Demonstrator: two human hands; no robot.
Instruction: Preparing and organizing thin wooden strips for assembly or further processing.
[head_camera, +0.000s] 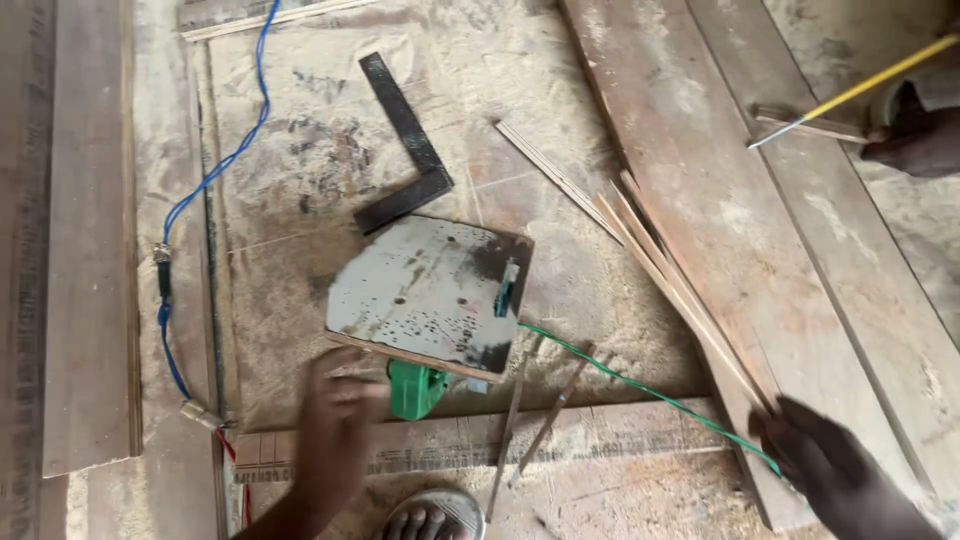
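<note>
A green power tool (417, 388) lies upside down on a sawdust-covered board, its grey metal base plate (425, 290) facing up. My left hand (335, 420), blurred, reaches to the tool's left side with fingers spread, touching or almost touching it. A green cable (640, 388) runs from the tool to the lower right, where my right hand (835, 470) closes around it. A black metal try square (405, 150) lies just beyond the plate.
Thin wooden strips (660, 265) lie fanned to the right over wide planks (720, 150). A blue cable (215, 170) runs down the left side. A foot in a sandal (425, 520) shows at the bottom. Another person's hand (915, 135) with a yellow rod (860, 90) is at the upper right.
</note>
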